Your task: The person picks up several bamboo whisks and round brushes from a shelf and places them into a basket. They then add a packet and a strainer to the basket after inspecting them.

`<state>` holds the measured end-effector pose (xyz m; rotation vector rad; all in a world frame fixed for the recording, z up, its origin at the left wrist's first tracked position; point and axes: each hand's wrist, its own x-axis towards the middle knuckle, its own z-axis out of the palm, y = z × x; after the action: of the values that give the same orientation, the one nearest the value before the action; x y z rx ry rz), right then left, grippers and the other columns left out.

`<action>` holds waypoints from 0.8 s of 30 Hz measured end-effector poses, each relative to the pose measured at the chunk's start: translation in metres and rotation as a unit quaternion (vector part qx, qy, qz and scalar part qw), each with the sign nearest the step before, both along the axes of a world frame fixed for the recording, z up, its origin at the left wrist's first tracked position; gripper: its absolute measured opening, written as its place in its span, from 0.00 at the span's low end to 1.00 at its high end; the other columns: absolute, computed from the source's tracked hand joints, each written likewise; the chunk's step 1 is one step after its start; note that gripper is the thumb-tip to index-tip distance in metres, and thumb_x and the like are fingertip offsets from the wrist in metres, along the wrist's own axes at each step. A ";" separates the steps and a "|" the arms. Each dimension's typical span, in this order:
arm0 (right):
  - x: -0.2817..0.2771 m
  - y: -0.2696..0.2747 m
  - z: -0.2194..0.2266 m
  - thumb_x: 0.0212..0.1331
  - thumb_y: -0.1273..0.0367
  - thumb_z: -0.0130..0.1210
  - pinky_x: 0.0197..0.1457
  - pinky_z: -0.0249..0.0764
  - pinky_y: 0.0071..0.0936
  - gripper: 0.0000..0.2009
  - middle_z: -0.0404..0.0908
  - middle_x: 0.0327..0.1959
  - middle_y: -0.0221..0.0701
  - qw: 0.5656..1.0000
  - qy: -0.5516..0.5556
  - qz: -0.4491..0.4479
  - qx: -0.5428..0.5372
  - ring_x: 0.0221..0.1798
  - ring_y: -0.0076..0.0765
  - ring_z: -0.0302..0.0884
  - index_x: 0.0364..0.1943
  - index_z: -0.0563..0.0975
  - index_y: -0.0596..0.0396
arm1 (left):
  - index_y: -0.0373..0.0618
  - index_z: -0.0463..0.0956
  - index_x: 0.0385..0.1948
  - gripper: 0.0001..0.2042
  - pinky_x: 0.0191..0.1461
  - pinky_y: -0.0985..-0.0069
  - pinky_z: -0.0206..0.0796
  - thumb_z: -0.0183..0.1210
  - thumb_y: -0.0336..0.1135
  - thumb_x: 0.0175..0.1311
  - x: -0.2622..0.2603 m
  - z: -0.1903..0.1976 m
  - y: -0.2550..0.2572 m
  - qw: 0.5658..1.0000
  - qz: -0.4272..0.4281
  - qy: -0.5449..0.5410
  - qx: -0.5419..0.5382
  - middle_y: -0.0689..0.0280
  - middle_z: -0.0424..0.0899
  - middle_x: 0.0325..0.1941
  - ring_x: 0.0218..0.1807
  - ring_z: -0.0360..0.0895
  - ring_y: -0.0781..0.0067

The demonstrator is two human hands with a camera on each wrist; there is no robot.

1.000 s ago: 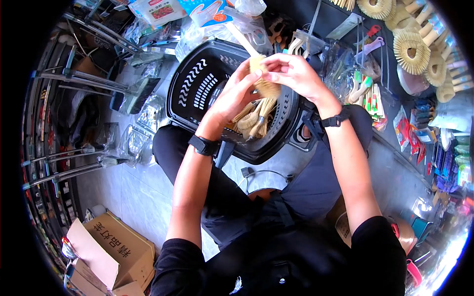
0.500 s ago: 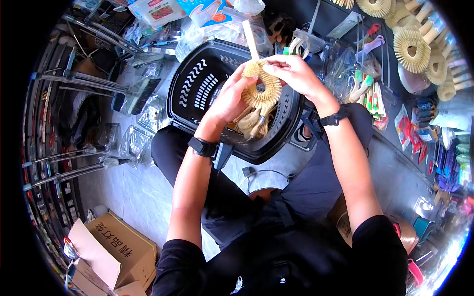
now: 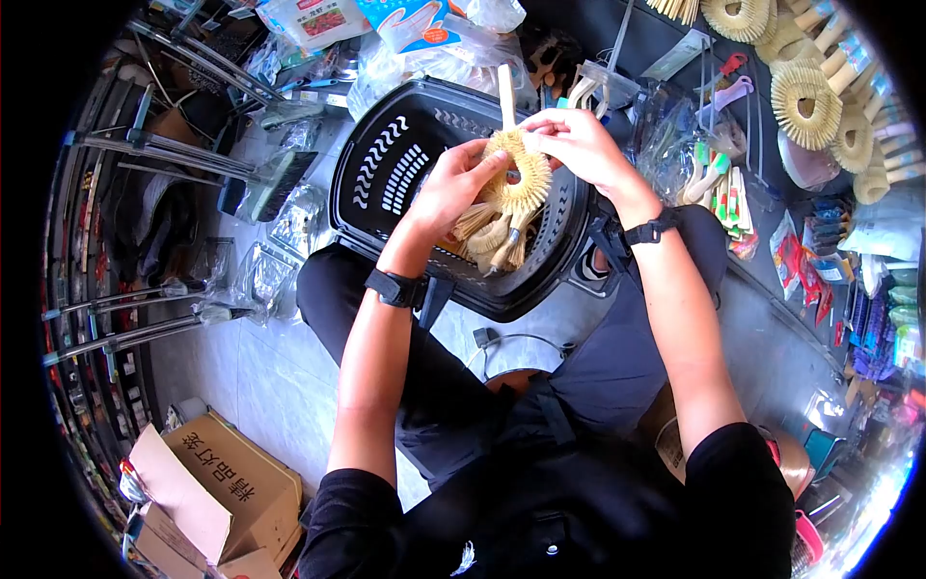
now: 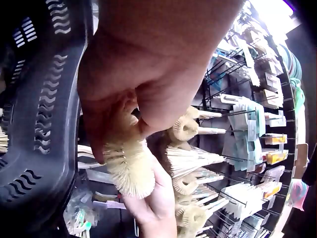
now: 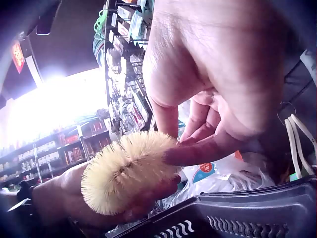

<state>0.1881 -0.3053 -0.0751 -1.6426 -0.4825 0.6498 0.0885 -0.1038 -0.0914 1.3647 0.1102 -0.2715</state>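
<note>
Both hands hold a ring-shaped toilet brush with pale bristles over a black basket. Its light handle points away from the person. My left hand grips the ring's left side, thumb on top of the bristles. Across from it, my right hand pinches the bristles near the handle's base. In the left wrist view, the left hand covers part of the brush. The right wrist view has the right fingertips against the bristle head, with the left hand behind it.
More pale brushes lie inside the basket. Similar ring brushes hang at the upper right. Plastic packages sit beyond the basket, metal-poled racks stand left, and a cardboard box is at lower left.
The brush was blurred with its ring hidden; it has since turned so the ring and its hole face up. Its handle has swung more upright. Both hands stay on it.
</note>
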 end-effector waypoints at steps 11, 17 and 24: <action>-0.006 -0.005 -0.015 0.60 0.63 0.68 0.34 0.77 0.22 0.20 0.81 0.41 0.27 0.988 0.004 0.104 -0.114 0.35 0.20 0.78 0.52 0.81 0.59 | 0.29 0.75 0.54 0.18 0.41 0.79 0.78 0.57 0.39 0.76 0.003 -0.054 0.007 0.977 -0.021 -0.062 0.204 0.60 0.88 0.40 0.39 0.85 0.77; -0.011 -0.008 -0.031 0.54 0.68 0.71 0.36 0.78 0.24 0.24 0.82 0.45 0.37 0.960 -0.061 0.186 -0.199 0.36 0.26 0.79 0.56 0.79 0.61 | 0.35 0.74 0.56 0.21 0.27 0.79 0.77 0.61 0.44 0.73 -0.020 -0.021 -0.004 0.964 -0.102 0.111 0.220 0.58 0.88 0.40 0.29 0.84 0.76; -0.035 0.014 -0.053 0.57 0.70 0.65 0.33 0.88 0.35 0.28 0.81 0.48 0.42 0.934 0.055 0.214 -0.283 0.42 0.41 0.85 0.62 0.70 0.60 | 0.36 0.77 0.54 0.23 0.23 0.78 0.77 0.62 0.48 0.69 -0.021 -0.062 -0.003 0.938 -0.153 0.158 0.269 0.58 0.87 0.36 0.32 0.84 0.72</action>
<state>0.1533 -0.2913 -0.1276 -2.0405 -0.6147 1.2912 0.0679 -0.1072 -0.1530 1.8761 0.2538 -0.7662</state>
